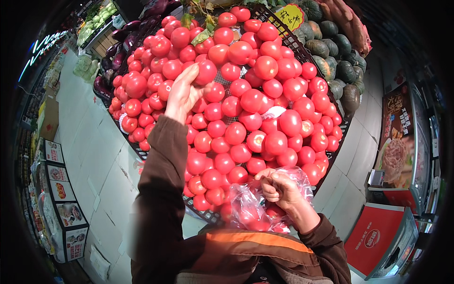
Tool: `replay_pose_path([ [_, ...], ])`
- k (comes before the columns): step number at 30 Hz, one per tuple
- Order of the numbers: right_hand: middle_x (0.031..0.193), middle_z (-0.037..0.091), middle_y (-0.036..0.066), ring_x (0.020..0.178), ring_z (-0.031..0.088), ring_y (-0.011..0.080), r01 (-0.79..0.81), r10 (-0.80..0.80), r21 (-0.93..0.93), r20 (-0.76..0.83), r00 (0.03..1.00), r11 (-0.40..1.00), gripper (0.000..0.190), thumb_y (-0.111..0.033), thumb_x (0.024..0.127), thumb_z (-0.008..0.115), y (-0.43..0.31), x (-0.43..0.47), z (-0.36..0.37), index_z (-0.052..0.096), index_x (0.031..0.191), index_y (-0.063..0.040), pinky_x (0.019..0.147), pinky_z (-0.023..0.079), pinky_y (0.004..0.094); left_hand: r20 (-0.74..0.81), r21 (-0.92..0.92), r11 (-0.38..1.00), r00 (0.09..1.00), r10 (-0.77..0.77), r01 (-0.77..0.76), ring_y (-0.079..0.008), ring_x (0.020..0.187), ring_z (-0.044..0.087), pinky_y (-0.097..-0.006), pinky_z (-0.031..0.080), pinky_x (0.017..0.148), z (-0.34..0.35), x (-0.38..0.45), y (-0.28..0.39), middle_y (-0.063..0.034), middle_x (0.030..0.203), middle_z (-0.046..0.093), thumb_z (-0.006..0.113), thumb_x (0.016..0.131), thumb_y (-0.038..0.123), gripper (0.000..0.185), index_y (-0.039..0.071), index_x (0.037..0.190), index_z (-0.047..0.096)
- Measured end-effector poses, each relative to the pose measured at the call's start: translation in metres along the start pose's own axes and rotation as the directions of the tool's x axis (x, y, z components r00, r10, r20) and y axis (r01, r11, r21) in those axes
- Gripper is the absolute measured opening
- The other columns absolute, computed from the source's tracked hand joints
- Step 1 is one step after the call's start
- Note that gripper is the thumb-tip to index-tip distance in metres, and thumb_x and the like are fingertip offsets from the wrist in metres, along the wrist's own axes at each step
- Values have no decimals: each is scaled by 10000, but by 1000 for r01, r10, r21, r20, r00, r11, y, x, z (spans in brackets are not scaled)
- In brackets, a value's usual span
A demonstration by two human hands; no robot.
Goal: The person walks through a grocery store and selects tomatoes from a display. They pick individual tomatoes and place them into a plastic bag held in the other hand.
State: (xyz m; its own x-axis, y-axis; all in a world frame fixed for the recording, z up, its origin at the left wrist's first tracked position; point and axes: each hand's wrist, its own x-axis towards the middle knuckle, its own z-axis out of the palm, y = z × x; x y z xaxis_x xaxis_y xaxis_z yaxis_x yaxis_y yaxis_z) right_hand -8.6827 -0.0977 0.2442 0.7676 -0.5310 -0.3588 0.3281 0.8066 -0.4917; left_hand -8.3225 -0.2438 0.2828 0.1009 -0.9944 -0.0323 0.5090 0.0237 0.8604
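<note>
My left hand (185, 93) reaches over a heap of red tomatoes (235, 132) in a black plastic crate (287, 39). Its fingers are at the left side of one large tomato (205, 72); whether they grip it is unclear. Near the crate's front corner, my right hand (278, 186) has its fingers curled on the rim of a clear plastic bag (248, 204). Several tomatoes show through the bag, which lies close against my body. A white foam net (273, 112) sits among the heaped tomatoes.
Eggplants (118, 55) lie left of the crate, green pumpkins (344, 44) to its right. A yellow price sign (290, 17) stands at the back. Tiled floor (103, 170) runs along both sides. Display cases flank it, with a red-panelled one (376, 238) at lower right.
</note>
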Motion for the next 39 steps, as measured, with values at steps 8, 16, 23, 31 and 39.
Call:
replay_pose_path([
  [8, 619, 393, -14, 479, 300, 53, -26, 25, 10, 58, 998, 1000, 350, -305, 986, 566, 2, 4, -3, 631, 1137, 4, 420, 225, 213, -30, -31, 995, 996, 89, -90, -315, 1178, 600, -501, 546, 928, 20, 23, 18, -168, 1386, 521, 493, 1039, 217, 477, 36, 1464, 376],
  [16, 619, 404, -1, 488, 317, 53, -30, 36, -68, 87, 996, 997, 475, -374, 932, 643, 1, 5, -2, 601, 1167, 36, 427, 229, 202, 123, 941, 200, 827, 548, -273, -433, 1119, 577, -458, 491, 941, 9, -16, -29, -279, 1232, 557, 614, 918, 116, 524, 74, 1414, 451],
  [23, 615, 421, 2, 479, 307, 57, -44, 53, -136, 61, 997, 990, 500, -365, 904, 680, -2, 5, 1, 593, 1171, 49, 424, 222, 206, 241, 949, -314, 725, 646, -35, -397, 1067, 568, -500, 516, 854, -66, -4, 25, -198, 1140, 584, 732, 845, 233, 627, 133, 1413, 486],
  [31, 620, 446, -46, 501, 349, 43, 10, 2, -175, 70, 998, 985, 399, -322, 929, 675, 4, 6, 1, 639, 1144, 12, 461, 246, 204, 61, 809, -481, 765, 642, 339, -386, 1025, 584, -491, 545, 800, -60, 24, -1, -189, 1072, 557, 749, 812, 231, 786, 242, 1499, 369],
  [39, 613, 449, -58, 501, 348, 31, 13, 14, -203, 130, 991, 979, 395, -355, 928, 684, 5, 4, -5, 661, 1125, -14, 463, 225, 202, 200, 927, -367, 727, 657, 77, -405, 1082, 547, -504, 556, 807, -77, -33, -13, -189, 1212, 494, 707, 830, 179, 761, 293, 1500, 365],
])
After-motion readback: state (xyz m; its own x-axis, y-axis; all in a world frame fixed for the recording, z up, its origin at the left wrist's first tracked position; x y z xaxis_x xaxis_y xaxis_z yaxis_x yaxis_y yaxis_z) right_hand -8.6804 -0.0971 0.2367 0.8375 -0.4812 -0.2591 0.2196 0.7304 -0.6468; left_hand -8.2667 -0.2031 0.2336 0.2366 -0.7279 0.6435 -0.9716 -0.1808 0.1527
